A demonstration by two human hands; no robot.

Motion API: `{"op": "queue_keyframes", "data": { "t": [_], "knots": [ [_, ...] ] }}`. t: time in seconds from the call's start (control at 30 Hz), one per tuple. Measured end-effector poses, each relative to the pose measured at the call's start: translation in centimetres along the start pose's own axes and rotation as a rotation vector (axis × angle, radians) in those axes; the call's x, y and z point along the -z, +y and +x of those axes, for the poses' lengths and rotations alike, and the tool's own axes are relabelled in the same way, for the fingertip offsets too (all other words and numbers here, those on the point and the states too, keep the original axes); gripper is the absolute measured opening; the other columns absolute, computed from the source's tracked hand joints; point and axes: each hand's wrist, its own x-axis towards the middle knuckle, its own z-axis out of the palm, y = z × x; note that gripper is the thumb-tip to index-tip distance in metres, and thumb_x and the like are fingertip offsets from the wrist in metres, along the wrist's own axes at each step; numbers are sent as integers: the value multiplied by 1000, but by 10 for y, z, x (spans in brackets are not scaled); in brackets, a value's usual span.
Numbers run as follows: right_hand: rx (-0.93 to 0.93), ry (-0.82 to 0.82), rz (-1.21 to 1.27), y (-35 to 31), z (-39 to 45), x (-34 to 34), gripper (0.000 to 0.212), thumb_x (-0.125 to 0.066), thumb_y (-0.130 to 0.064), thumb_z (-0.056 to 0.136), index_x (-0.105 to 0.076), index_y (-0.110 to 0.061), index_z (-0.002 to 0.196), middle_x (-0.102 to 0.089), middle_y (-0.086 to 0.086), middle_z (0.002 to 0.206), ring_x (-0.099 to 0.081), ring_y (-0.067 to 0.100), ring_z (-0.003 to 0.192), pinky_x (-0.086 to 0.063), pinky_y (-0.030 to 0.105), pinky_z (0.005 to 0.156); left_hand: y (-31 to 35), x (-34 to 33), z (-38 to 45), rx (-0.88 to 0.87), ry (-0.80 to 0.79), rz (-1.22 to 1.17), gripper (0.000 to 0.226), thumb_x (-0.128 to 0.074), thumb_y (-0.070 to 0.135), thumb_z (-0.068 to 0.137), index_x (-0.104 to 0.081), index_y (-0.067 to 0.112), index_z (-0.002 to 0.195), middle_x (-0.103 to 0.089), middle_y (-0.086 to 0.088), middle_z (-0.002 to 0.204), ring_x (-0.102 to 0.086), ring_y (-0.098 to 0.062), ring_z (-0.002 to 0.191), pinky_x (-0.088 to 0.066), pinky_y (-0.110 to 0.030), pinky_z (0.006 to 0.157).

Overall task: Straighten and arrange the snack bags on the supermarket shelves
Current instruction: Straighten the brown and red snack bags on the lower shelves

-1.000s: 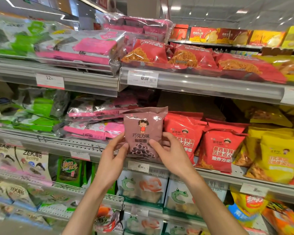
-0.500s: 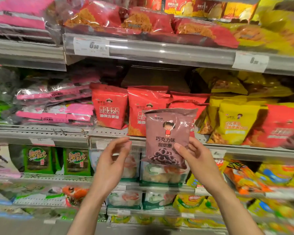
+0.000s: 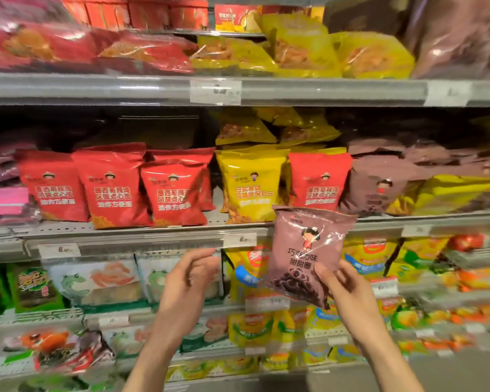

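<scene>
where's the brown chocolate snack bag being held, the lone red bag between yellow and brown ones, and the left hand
brown chocolate snack bag (image 3: 306,250), head view, middle of its printed front
lone red snack bag (image 3: 318,181), head view, centre of its front
left hand (image 3: 188,281), head view, back of the palm

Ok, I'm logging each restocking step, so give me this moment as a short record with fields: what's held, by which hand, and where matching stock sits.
held item: brown chocolate ring snack bag, upright, in front of the middle shelf edge
right hand: pinches the bag's lower right corner
left hand: holds nothing, fingers loosely curled, apart from the bag
matching stock: brown bags at the right of the middle shelf
neighbours: red bag and yellow bag to their left
image: blurred, price tags unreadable
</scene>
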Motion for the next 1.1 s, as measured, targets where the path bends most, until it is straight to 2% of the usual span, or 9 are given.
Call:
{"op": "queue_keyframes", "data": {
  "t": [0.1,0.2,0.3,0.63,0.73,0.8,0.93,1.03,1.1],
  "knots": [
    [-5,85,2,-2,0,65,13,-70,-11,92,-64,-3,100,-70,12,106,-68,2,98,-55,33,81,8,-66,-6,3,-37,-59,17,-61,-2,97,-68,11,106,-72,-12,96,-62,-20,86,-52,-19,74],
    [-18,118,41,-5,3,121,10,-67,-5,93,-65,-14,91,-79,-16,82,-70,-12,75,-49,4,61,15,-120,-9,-40,-63,-48,23,-60,-5,97,-68,17,101,-73,-8,92,-65,-7,81,-51,-15,72],
    [-11,146,66,-6,8,169,9,-65,-6,94,-68,-9,102,-80,-9,92,-73,-3,81,-51,7,65,21,-163,-7,-53,-117,-18,22,-61,-3,97,-68,17,103,-77,-3,91,-69,-5,84,-53,-26,81],
    [50,247,-28,-14,54,275,32,-73,-40,78,-73,-25,106,-79,-4,106,-73,7,100,-52,10,76,36,-295,34,-61,-249,-81,15,-63,5,99,-69,14,109,-71,-15,92,-57,-17,84,-46,-14,67],
    [55,265,-72,-21,72,310,22,-72,-29,88,-73,-23,109,-79,-3,107,-74,8,100,-53,11,76,32,-335,51,-132,-288,-56,14,-63,22,100,-68,19,113,-72,-12,98,-64,-18,87,-52,-30,78],
    [57,273,-91,-27,84,333,24,-71,-27,89,-72,-23,112,-78,-6,107,-74,6,99,-53,9,74,30,-365,66,-192,-274,44,18,-68,36,98,-67,28,114,-73,7,97,-69,-9,90,-52,-24,76],
    [72,302,-124,-33,106,370,31,-70,-31,85,-70,-24,115,-79,-11,105,-74,3,96,-53,7,71,34,-415,89,-267,-243,267,51,-74,52,89,-59,34,134,-64,31,96,-64,7,93,-56,-31,85],
    [79,290,-133,-33,120,388,31,-70,-37,83,-72,-30,113,-78,-12,107,-73,3,97,-53,8,73,39,-441,93,-293,-208,335,58,-75,53,86,-52,38,138,-66,23,90,-65,1,85,-55,-31,75],
    [98,275,-149,-32,130,397,26,-70,-40,83,-73,-39,108,-78,-14,106,-72,0,97,-51,6,73,41,-452,94,-358,-146,380,44,-76,56,83,-49,51,117,-65,18,83,-64,-5,79,-49,-27,66]
  ]
}}
